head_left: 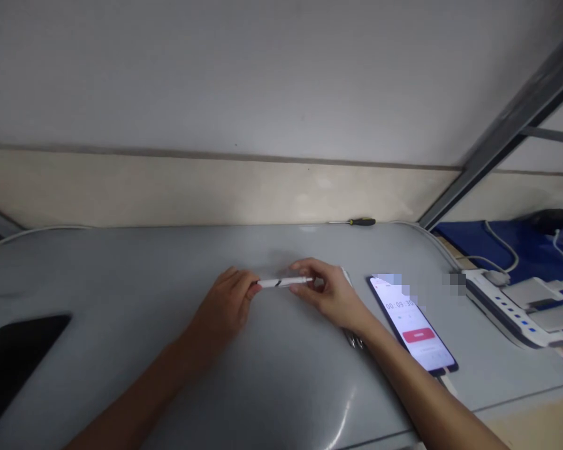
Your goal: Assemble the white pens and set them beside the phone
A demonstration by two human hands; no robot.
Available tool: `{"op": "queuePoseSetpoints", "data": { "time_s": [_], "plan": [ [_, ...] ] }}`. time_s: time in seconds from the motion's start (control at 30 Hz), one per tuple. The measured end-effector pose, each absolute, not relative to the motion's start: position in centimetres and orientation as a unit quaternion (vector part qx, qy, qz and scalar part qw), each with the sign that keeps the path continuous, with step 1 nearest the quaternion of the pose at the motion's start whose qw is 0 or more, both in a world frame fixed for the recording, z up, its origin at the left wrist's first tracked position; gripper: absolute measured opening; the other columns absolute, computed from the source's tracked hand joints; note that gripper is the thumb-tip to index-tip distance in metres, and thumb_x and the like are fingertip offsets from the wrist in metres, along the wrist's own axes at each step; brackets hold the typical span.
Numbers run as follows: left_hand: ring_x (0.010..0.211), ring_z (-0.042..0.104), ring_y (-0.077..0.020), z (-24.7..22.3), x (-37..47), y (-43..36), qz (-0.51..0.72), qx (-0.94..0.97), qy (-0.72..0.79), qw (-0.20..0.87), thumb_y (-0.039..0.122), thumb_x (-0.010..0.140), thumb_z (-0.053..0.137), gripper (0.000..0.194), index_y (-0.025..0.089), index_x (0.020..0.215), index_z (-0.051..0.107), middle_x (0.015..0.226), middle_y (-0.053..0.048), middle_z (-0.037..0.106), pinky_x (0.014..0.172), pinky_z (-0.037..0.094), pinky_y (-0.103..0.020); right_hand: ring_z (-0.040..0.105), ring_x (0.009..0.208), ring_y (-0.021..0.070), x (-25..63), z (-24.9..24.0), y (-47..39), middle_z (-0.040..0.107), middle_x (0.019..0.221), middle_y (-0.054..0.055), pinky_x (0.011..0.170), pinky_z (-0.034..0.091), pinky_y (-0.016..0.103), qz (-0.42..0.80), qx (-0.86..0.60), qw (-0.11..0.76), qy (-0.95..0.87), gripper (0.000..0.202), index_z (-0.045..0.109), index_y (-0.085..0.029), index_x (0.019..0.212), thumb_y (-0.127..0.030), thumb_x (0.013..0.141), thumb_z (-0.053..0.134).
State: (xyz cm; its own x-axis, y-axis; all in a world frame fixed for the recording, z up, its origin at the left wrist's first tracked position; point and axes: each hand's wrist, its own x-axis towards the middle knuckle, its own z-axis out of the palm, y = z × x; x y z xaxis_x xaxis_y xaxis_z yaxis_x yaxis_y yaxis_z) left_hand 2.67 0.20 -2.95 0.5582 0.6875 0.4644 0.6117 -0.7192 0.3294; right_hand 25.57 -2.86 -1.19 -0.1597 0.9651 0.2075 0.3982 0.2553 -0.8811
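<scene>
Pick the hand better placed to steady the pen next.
Probably the left hand: it grips one end of the pen, while the right hand looks looser, thumb and forefinger parted near the other end.

Pen (268,284): white, dark slanting mark
Table (122,269): grey
Screwdriver handle (362,222): black and yellow
Phone screen (410,315): whitish, red button (418,335)

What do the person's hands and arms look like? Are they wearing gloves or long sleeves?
No gloves: the left hand and the right hand are both bare. The left forearm and right forearm are bare too, with no sleeve as far as the picture shows. I see no watch or bracelet on either wrist.
</scene>
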Motion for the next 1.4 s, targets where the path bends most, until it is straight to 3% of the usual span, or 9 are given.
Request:
{"op": "queuePoseSetpoints", "data": {
  "time_s": [0.13,0.3,0.43,0.6,0.73,0.87,1.03,1.2,1.4],
  "plan": [
    [0.077,0.048,-0.0193,-2.71,2.70,0.04,0.284,0.883,0.367,0.070,0.025,0.101,0.033,0.026,0.017,0.091,0.056,0.080,-0.003,0.059,0.073,0.041,-0.033,0.043,0.055,0.0107,25.75,-1.24,-2.72,0.049,0.057,-0.002,0.054,0.032,0.025,0.373,-0.524,0.350,-0.681,0.038,0.062,-0.016,0.066,-0.039,0.093,0.049],
    [0.081,0.048,-0.0200,-2.56,2.75,-0.09,0.251,0.882,0.387,0.092,0.028,0.100,0.033,0.027,0.017,0.094,0.057,0.084,-0.004,0.058,0.075,0.042,-0.034,0.054,0.071,0.0129,25.95,-1.68,-2.40,0.062,0.086,0.001,0.061,0.039,0.024,0.362,-0.518,0.420,-0.651,0.026,0.066,-0.018,0.101,-0.033,0.080,0.068],
    [0.082,0.048,-0.0205,-2.49,2.76,-0.10,0.248,0.883,0.388,0.088,0.027,0.100,0.033,0.027,0.018,0.095,0.058,0.085,-0.004,0.059,0.075,0.043,-0.035,0.048,0.058,0.0119,26.06,-1.73,-2.38,0.055,0.063,-0.001,0.056,0.037,0.025,0.390,-0.536,0.353,-0.660,0.030,0.067,-0.017,0.079,-0.041,0.091,0.053],
    [0.082,0.049,-0.0207,-2.43,2.74,-0.10,0.254,0.883,0.383,0.091,0.027,0.100,0.032,0.027,0.018,0.094,0.057,0.085,-0.004,0.059,0.074,0.043,-0.035,0.056,0.076,0.0146,25.90,-1.65,-2.42,0.065,0.089,0.003,0.064,0.043,0.024,0.379,-0.514,0.411,-0.651,0.020,0.065,-0.019,0.095,-0.035,0.084,0.062],
    [0.081,0.049,-0.0202,-2.49,2.79,-0.12,0.252,0.885,0.380,0.090,0.026,0.100,0.034,0.025,0.018,0.096,0.058,0.084,-0.004,0.060,0.075,0.043,-0.034,0.047,0.058,0.0114,25.89,-1.80,-2.32,0.054,0.062,-0.001,0.055,0.037,0.024,0.389,-0.549,0.361,-0.646,0.034,0.060,-0.017,0.069,-0.042,0.091,0.052],
    [0.082,0.049,-0.0202,-2.59,2.81,-0.09,0.243,0.885,0.385,0.093,0.026,0.100,0.033,0.026,0.018,0.097,0.058,0.086,-0.004,0.060,0.076,0.043,-0.035,0.054,0.071,0.0131,25.95,-1.95,-2.23,0.061,0.082,0.001,0.061,0.040,0.023,0.367,-0.518,0.426,-0.645,0.018,0.061,-0.019,0.087,-0.035,0.082,0.064],
    [0.083,0.050,-0.0202,-2.40,2.82,-0.08,0.237,0.889,0.379,0.097,0.027,0.100,0.034,0.027,0.019,0.098,0.059,0.087,-0.004,0.061,0.076,0.043,-0.034,0.048,0.055,0.0110,25.99,-1.64,-2.30,0.056,0.059,-0.001,0.054,0.036,0.024,0.370,-0.559,0.359,-0.649,0.035,0.061,-0.017,0.068,-0.041,0.091,0.052],
    [0.082,0.051,-0.0198,-2.47,2.79,-0.04,0.240,0.887,0.383,0.099,0.028,0.100,0.033,0.029,0.019,0.097,0.060,0.086,-0.004,0.062,0.077,0.043,-0.035,0.060,0.076,0.0156,25.93,-1.71,-2.25,0.068,0.087,0.003,0.065,0.045,0.025,0.377,-0.527,0.421,-0.635,0.019,0.065,-0.018,0.088,-0.033,0.078,0.069],
    [0.082,0.051,-0.0195,-2.64,2.81,-0.12,0.240,0.887,0.381,0.104,0.027,0.099,0.035,0.025,0.019,0.097,0.059,0.085,-0.003,0.061,0.077,0.043,-0.035,0.057,0.066,0.0138,25.95,-1.93,-2.21,0.065,0.073,0.001,0.062,0.043,0.025,0.379,-0.529,0.381,-0.656,0.019,0.065,-0.018,0.079,-0.034,0.086,0.060]
  ]
}}
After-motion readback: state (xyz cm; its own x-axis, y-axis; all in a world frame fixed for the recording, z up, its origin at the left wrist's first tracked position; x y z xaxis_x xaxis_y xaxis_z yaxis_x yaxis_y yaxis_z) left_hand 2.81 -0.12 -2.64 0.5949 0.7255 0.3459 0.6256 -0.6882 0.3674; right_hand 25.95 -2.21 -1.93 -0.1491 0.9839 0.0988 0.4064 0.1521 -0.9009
